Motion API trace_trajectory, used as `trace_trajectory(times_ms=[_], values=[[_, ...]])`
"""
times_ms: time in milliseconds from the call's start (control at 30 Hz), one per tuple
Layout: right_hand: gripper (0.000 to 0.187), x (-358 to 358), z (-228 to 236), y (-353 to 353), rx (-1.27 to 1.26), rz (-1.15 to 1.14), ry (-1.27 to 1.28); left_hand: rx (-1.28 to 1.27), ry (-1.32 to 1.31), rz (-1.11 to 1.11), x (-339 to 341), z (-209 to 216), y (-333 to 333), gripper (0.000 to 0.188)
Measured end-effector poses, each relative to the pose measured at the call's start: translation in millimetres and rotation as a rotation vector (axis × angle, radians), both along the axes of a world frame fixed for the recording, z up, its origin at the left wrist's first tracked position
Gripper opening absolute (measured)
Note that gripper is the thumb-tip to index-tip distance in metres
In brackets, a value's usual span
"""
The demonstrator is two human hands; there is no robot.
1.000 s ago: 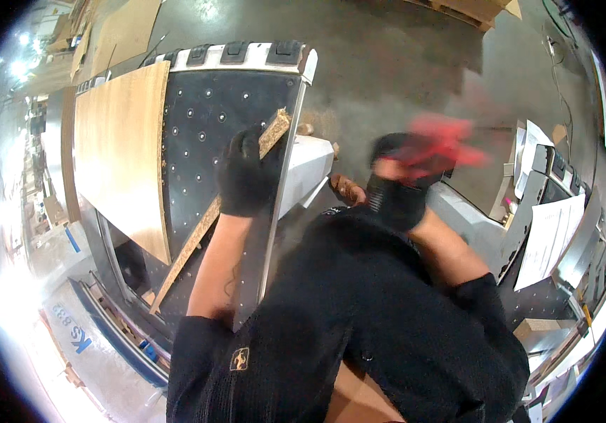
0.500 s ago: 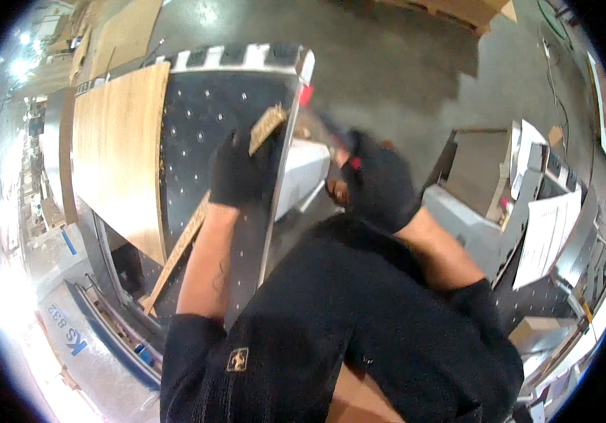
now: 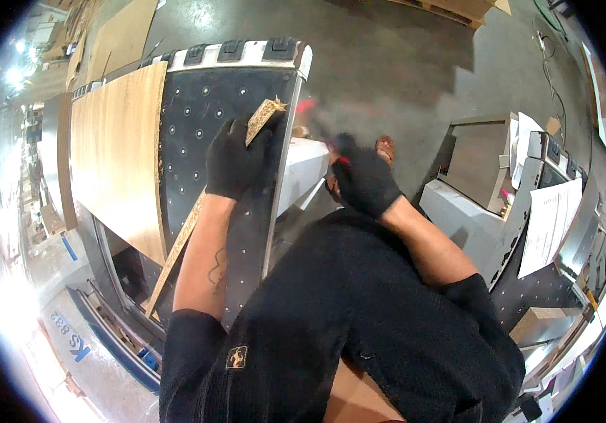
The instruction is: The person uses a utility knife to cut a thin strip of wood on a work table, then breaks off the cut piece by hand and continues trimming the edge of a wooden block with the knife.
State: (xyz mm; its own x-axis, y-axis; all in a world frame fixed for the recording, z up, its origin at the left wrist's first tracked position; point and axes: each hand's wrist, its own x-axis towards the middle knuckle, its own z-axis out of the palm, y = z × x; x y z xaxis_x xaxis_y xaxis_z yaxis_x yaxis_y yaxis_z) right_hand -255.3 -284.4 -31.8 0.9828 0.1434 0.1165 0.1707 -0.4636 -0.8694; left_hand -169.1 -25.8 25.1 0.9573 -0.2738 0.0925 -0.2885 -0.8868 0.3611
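In a black glove, my left hand [image 3: 234, 158] is closed around a long, narrow strip of particle board [image 3: 176, 250]. The strip runs slantwise under my left forearm, and its splintered upper end [image 3: 265, 118] sticks out past my fingers near the edge of a black table [image 3: 207, 106] dotted with small light studs. My right hand [image 3: 366, 176], gloved too, is closed on a tool with red parts [image 3: 343, 161]. Motion smears the tool's far end beside the table edge, so its kind cannot be made out.
A wood-grain panel [image 3: 116, 155] lies on the left of the table. To my right stand a grey machine part [image 3: 461, 211], a paper sheet [image 3: 551, 224] and a board block [image 3: 542, 324]. A pallet [image 3: 451, 8] sits on the floor ahead.
My right hand has shifted slightly left, and the blurred tool has moved with it. The left hand and the strip have stayed nearly in place.
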Motion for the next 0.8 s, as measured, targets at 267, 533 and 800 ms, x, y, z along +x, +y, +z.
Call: trace_trajectory(times_ms=[267, 533, 800], values=[[0.029, 12, 40, -8, 0.088, -0.202, -0.392, 0.049, 0.001, 0.028, 1, 2, 1, 0.034], [0.028, 13, 73, -18, 0.206, -0.193, -0.253, -0.003, 0.048, 0.042, -4, 6, 0, 0.036], [0.023, 17, 84, -19, -0.031, -0.121, -0.154, 0.087, 0.108, 0.040, -4, 2, 3, 0.036]])
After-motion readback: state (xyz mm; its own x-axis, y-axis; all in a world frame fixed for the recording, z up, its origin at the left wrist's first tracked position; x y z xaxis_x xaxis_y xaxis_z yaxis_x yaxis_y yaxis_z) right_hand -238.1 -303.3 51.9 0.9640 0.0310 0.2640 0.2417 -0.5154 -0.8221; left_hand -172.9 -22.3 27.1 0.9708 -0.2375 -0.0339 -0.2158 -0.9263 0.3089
